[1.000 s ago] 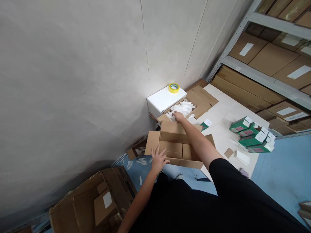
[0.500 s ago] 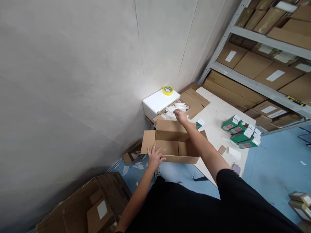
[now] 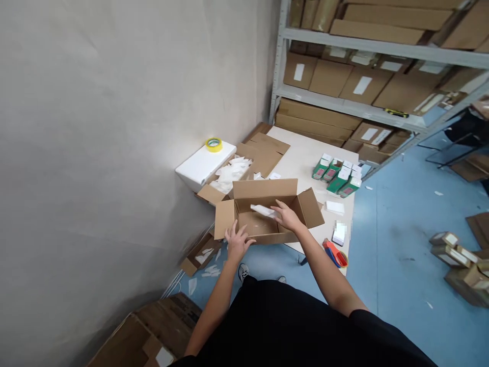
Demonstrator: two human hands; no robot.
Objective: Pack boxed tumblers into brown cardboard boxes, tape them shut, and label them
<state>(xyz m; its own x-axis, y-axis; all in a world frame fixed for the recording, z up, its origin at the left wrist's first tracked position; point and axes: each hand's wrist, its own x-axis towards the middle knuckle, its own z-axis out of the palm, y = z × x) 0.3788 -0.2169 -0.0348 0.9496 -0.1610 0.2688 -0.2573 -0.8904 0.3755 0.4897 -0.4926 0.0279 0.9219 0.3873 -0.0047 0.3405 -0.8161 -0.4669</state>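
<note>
An open cardboard box [image 3: 265,238] lies in front of me with its flaps spread, partly over the table's corner. My left hand [image 3: 237,242] grips its near left edge, fingers over the rim beside the left flap. Over the box's opening my right hand [image 3: 286,216] holds a flat white packet [image 3: 263,210] by its right end; the packet's exact kind is unclear. Behind the box is another open carton [image 3: 211,194], heaped with similar white packets [image 3: 231,174].
A yellow tape roll [image 3: 213,145] sits on a white box [image 3: 202,164] by the wall. Green cartons [image 3: 338,181], a phone [image 3: 338,233] and a tape dispenser [image 3: 336,254] are on the white table [image 3: 296,153]. Shelving [image 3: 344,104] with cardboard boxes stands behind.
My right hand has moved from the carton of white packets back over the open box, bringing a packet along. My left hand stays at the box's edge. The view has turned right.
</note>
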